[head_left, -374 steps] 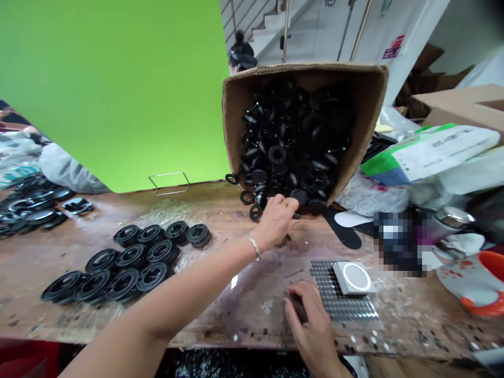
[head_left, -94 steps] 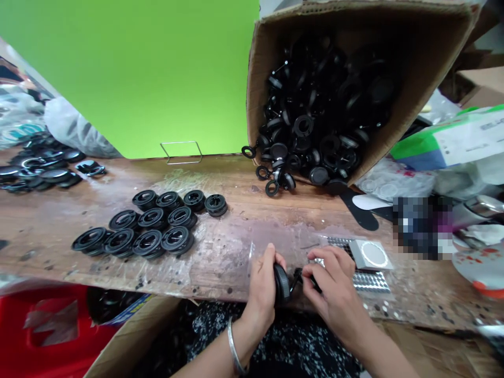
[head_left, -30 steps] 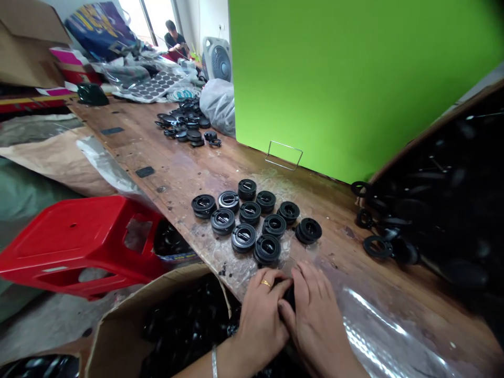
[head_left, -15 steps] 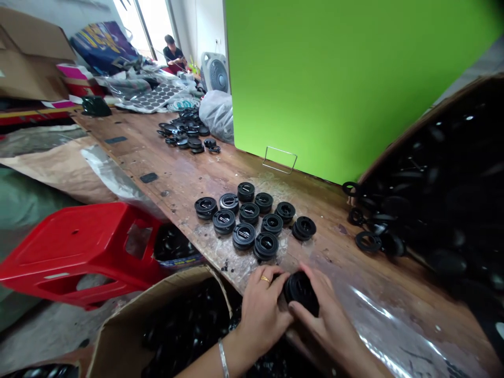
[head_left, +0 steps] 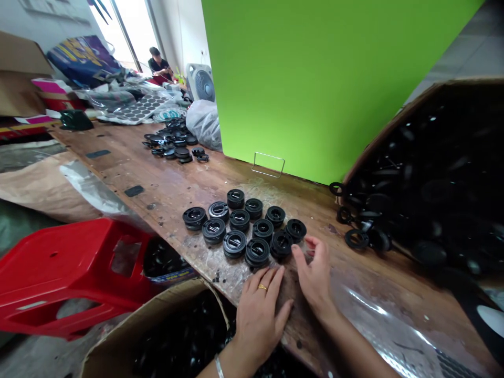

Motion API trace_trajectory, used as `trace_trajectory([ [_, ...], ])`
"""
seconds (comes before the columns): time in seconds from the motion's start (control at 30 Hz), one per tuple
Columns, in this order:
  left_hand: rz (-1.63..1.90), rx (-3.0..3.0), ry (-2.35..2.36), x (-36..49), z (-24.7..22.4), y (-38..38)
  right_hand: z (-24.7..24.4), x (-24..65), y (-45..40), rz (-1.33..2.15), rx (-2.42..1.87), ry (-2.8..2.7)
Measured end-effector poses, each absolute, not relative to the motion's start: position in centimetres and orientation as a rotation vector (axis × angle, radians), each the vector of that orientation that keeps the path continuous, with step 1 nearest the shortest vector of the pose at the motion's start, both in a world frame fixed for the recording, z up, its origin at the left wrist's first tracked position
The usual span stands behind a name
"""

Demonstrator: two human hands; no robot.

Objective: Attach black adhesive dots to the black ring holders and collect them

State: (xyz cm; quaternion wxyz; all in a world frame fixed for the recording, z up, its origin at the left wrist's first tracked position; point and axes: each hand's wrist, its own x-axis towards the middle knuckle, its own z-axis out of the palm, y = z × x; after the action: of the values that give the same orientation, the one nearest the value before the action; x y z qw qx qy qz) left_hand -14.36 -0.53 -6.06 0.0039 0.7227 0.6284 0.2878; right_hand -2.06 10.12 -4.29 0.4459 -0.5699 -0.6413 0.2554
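Here, one black disc [head_left: 282, 244] just beside spread right grip [head_left: 316, 275]; left grip [head_left: 258, 310] unclenched.

1. Worn wooden bench [head_left: 165, 184], running off toward upper left.
2. Bright green panel [head_left: 315, 84] upright along its back edge.
3. Far end: pale wall [head_left: 189, 31], window [head_left: 139, 31] glaring white, grey fan [head_left: 203, 85].
4. Red plastic stool [head_left: 71, 257], grey floor [head_left: 31, 362].

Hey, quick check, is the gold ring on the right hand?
No, the gold ring sits on a finger of the left hand, and none shows on the right hand.
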Motion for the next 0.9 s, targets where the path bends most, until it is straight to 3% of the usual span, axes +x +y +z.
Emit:
trace_trajectory([
  [0.5, 0.702, 2.441, 2.039, -14.7, -6.3, 0.3, -5.3, -6.2, 13.4, 0.809, -1.322, -1.658],
  [0.9, 1.317, 2.455, 1.729, -15.1, -7.2, 0.7, -2.8, 7.9, 11.3, 0.841, -1.491, -1.266],
])
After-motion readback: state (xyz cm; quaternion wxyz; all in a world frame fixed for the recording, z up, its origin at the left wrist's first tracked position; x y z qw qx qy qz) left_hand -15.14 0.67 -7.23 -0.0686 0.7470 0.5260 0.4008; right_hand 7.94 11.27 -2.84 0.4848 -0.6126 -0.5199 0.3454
